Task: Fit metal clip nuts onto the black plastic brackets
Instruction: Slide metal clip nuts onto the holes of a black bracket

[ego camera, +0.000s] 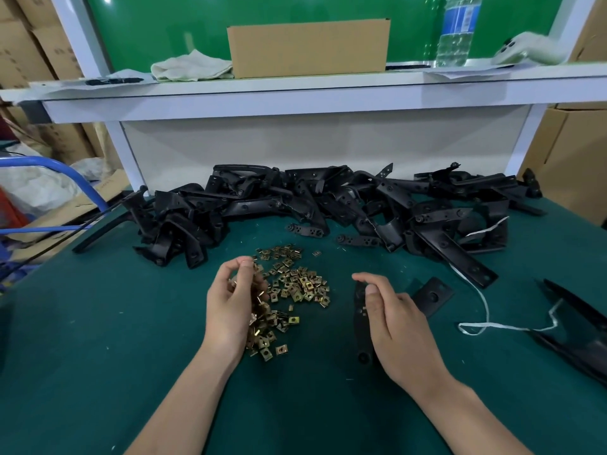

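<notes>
1. Left hand (235,303): fingers curled round some clip nuts (258,311), over the brass-coloured heap (299,287) on the green counter (131,323).
2. Right hand (394,320): fingers clamped on a black bracket (359,326), just right of the heap.
3. Bracket pile (328,198) lies behind the heap, toward the counter's far edge.

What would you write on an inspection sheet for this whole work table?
Surface: green mat, tiny specks scattered.
Job's things: clip nuts heaped in the centre; brackets piled behind them.
Clutter: white string lying on the right.
Hands: left hand holds clip nuts; right hand holds one bracket.
Cables: thin black cable off the left edge.
Surroundings: shelf with cardboard box, cloth, water bottle, phone; cartons on both sides.
</notes>
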Tool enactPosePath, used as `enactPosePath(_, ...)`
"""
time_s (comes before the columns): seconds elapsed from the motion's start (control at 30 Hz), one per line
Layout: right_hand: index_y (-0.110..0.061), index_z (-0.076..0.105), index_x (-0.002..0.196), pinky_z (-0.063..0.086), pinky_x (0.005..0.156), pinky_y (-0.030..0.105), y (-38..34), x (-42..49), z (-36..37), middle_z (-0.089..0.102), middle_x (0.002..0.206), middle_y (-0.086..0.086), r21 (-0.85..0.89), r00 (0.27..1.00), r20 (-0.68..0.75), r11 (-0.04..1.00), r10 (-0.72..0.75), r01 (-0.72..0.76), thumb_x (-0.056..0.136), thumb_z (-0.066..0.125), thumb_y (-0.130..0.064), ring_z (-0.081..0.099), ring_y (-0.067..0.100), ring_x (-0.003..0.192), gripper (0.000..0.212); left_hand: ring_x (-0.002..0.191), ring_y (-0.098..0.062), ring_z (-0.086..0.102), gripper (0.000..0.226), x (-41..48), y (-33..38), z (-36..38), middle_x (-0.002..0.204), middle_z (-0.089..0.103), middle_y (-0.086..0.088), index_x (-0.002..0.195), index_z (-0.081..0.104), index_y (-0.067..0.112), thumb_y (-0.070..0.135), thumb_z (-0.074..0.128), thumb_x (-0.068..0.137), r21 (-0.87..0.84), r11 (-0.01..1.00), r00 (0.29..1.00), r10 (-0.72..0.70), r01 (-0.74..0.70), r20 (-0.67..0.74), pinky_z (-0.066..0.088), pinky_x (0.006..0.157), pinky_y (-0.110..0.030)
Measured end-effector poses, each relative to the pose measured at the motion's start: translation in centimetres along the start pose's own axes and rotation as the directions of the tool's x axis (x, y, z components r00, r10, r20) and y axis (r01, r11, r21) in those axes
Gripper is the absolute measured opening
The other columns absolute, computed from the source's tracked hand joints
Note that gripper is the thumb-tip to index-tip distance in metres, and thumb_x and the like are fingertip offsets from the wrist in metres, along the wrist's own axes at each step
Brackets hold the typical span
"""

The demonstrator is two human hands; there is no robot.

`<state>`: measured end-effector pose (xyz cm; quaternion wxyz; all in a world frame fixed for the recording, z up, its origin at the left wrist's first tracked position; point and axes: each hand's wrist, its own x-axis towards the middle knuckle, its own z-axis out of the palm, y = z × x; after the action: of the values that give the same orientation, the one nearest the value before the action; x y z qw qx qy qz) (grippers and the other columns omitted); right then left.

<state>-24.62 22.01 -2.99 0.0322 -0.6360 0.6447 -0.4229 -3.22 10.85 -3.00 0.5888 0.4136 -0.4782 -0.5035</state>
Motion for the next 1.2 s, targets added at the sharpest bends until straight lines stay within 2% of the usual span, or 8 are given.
enactPosePath(0.2,-0.049,0.044,0.127,0.035,0.069,0.013,0.0,0.0,0.0,0.053,0.059,-0.006,-0.010,1.000,0.008,1.000,0.011,-0.011,0.098,0.013,-0.057,0.049,-0.001,0.080,0.043,0.062,-0.004,0.052,0.013,-1.0,0.2,0.7,0.068,0.064,0.005,0.100,0.074,0.036,0.031,0.062,0.097,0.227,0.956,0.980,0.158,-0.183,0.122,0.043,0.060,-0.014)
enactPosePath(0.37,-0.049,0.046,0.125,0.035,0.066,0.018,-0.1,0.2,0.0,0.051,0.061,-0.014,0.006,0.999,0.003,0.999,0.049,-0.049,0.097,0.013,-0.058,0.049,0.002,0.076,0.044,0.091,-0.001,0.064,0.012,-1.3,0.4,1.0,0.100,0.070,0.007,0.099,0.077,0.028,0.028,0.068,0.091,0.247,0.948,0.978,0.173,-0.198,0.119,0.045,0.080,-0.008)
enactPosePath(0.5,-0.047,0.046,0.126,0.032,0.062,0.020,0.0,0.3,0.0,0.053,0.070,-0.028,0.012,0.998,0.001,0.998,0.067,-0.067,0.097,0.011,-0.060,0.049,0.005,0.070,0.047,0.089,0.000,0.064,0.006,-1.6,0.1,1.2,0.091,0.071,0.016,0.092,0.069,0.028,0.030,0.065,0.095,0.356,0.917,0.984,0.161,-0.179,0.081,0.043,0.074,-0.006)
enactPosePath(0.83,-0.046,0.052,0.120,0.032,0.050,0.019,0.2,0.5,-0.2,0.046,0.052,-0.006,0.166,0.990,-0.022,0.977,0.137,-0.132,0.096,0.017,-0.062,0.045,0.010,0.048,0.045,0.088,0.002,0.062,0.012,-2.2,0.5,1.2,0.090,0.066,0.026,0.085,0.057,0.029,0.027,0.060,0.097,0.454,0.852,0.959,0.283,-0.261,0.022,0.041,0.071,-0.007)
enactPosePath(0.97,-0.046,0.052,0.119,0.034,0.051,0.019,0.2,0.6,-0.2,0.045,0.051,-0.008,0.169,0.991,-0.032,0.978,0.133,-0.126,0.097,0.017,-0.061,0.045,0.011,0.049,0.044,0.079,-0.007,0.065,0.013,-4.1,1.7,2.4,0.086,0.070,0.013,0.086,0.057,0.035,0.028,0.064,0.093,0.384,0.859,0.940,0.321,-0.339,0.113,0.048,0.066,-0.015)
enactPosePath(1.03,-0.046,0.052,0.120,0.035,0.052,0.020,0.3,0.6,-0.1,0.048,0.054,-0.007,0.157,0.992,-0.040,0.981,0.123,-0.116,0.100,0.017,-0.061,0.048,0.012,0.052,0.043,0.070,-0.013,0.064,0.005,-5.5,1.9,3.7,0.081,0.070,0.004,0.091,0.064,0.031,0.029,0.065,0.095,0.224,0.949,0.965,0.182,-0.223,0.191,0.052,0.063,-0.023)
enactPosePath(1.1,-0.045,0.052,0.119,0.039,0.054,0.023,0.4,0.6,-0.1,0.054,0.059,-0.002,0.159,0.992,-0.045,0.981,0.118,-0.110,0.099,0.018,-0.059,0.052,0.014,0.054,0.042,0.068,-0.015,0.062,0.010,-7.0,1.7,5.2,0.082,0.069,-0.001,0.097,0.073,0.024,0.027,0.064,0.094,-0.007,0.998,0.947,-0.052,0.057,0.318,0.052,0.063,-0.022)
enactPosePath(1.2,-0.047,0.053,0.117,0.042,0.056,0.030,0.4,0.5,-0.1,0.056,0.063,0.006,0.180,0.991,-0.038,0.976,0.130,-0.121,0.099,0.020,-0.057,0.054,0.015,0.055,0.039,0.067,-0.013,0.060,0.024,-8.0,1.0,6.5,0.082,0.066,-0.007,0.108,0.073,0.006,0.016,0.059,0.092,-0.231,0.890,0.870,-0.280,0.394,0.406,0.053,0.063,-0.022)
